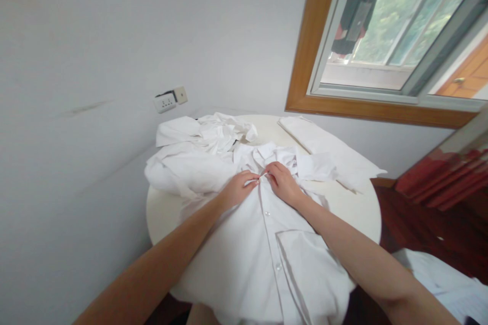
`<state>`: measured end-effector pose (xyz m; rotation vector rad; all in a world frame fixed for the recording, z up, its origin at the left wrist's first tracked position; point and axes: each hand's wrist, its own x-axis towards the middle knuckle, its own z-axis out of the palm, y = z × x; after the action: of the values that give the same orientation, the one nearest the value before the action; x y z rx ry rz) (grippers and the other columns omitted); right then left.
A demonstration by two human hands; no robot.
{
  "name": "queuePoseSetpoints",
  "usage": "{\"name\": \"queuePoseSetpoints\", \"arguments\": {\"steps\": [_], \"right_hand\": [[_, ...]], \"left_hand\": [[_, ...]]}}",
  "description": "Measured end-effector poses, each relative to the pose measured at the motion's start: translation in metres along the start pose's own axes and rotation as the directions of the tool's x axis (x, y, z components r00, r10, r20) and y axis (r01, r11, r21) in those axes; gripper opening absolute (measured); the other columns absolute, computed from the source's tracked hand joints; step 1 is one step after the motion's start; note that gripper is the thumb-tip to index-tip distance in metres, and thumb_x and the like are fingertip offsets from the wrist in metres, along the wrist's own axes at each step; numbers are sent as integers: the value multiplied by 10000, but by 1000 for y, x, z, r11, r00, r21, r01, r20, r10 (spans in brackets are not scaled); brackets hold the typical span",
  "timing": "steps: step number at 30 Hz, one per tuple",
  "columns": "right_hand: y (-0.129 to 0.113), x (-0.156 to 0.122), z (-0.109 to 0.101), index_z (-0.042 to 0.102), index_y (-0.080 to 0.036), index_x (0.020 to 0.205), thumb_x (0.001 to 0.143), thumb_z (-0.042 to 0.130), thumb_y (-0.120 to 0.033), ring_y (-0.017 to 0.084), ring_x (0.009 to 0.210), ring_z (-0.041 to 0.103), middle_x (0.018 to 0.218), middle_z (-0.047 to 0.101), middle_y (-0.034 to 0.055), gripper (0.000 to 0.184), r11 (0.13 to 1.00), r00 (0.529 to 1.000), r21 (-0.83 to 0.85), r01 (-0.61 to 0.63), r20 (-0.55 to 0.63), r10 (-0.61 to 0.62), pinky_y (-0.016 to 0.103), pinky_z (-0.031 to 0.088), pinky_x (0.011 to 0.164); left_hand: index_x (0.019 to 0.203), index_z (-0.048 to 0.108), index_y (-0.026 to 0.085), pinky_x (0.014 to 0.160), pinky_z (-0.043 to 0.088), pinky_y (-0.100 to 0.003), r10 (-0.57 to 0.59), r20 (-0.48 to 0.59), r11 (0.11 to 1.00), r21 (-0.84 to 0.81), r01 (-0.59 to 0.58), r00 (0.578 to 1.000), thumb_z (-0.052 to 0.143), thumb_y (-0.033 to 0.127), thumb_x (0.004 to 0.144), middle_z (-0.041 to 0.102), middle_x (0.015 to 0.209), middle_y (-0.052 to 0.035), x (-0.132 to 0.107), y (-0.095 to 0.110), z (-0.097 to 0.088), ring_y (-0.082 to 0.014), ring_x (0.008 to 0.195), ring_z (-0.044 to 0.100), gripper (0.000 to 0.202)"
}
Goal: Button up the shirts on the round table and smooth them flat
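Observation:
A white button-up shirt (240, 254) lies front side up over a round table, its lower part hanging past the near edge. Its collar end is bunched toward the far side, and a chest pocket shows on the right. My left hand (241, 186) pinches the front placket from the left. Close beside it, my right hand (282, 182) grips the same placket from the right with bent fingers. Two clear buttons show below the hands; whatever button sits between my fingertips is too small to make out.
More crumpled white clothing (194, 162) lies at the table's left and back. A folded white garment (328, 147) rests at the right on the white tabletop (368, 213). Behind are a wall socket (165, 103) and a wood-framed window (299, 76). White fabric (446, 284) sits low at right.

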<state>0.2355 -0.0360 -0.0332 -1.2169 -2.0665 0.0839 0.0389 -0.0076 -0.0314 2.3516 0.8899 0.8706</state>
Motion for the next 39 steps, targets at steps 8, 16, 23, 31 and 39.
{"name": "queuePoseSetpoints", "arguments": {"steps": [8,16,23,31,39], "right_hand": [[-2,0,-3,572,-193,992,881,450,-151,204,969,519,1009,578,75,170,999,999,-43,10,49,-8,345,410,866],[3,-2,-4,621,-195,961,831,498,-106,192,1017,523,1039,590,73,200,996,993,22,85,79,-87,352,412,908],[11,-6,-3,629,-201,941,826,600,-241,196,1056,516,1081,580,83,125,991,987,57,124,100,-130,361,407,937],[12,-3,-5,578,-174,821,860,561,-224,181,936,522,973,572,73,66,997,991,45,68,114,-73,321,423,860],[15,4,0,552,-156,997,918,443,-212,180,894,538,952,584,83,146,991,995,-127,-39,88,51,301,422,821]], "left_hand": [[962,659,186,857,454,-296,25,16,1000,15,-25,1000,496,280,882,657,929,-50,2,-6,4,-165,913,582,204],[940,632,212,761,448,-262,15,7,933,360,-17,1000,403,351,935,593,908,-31,-8,7,6,-151,809,583,268],[915,631,225,659,414,-241,18,39,872,489,-35,999,341,338,956,577,872,-20,-10,13,5,-133,730,568,314],[853,650,216,625,376,-229,129,40,845,519,-131,991,413,391,931,582,812,-15,-9,8,-14,-120,721,556,305],[909,596,225,701,405,-259,81,21,768,636,-76,996,476,505,871,589,878,-29,2,13,-28,-172,835,559,307]]}}
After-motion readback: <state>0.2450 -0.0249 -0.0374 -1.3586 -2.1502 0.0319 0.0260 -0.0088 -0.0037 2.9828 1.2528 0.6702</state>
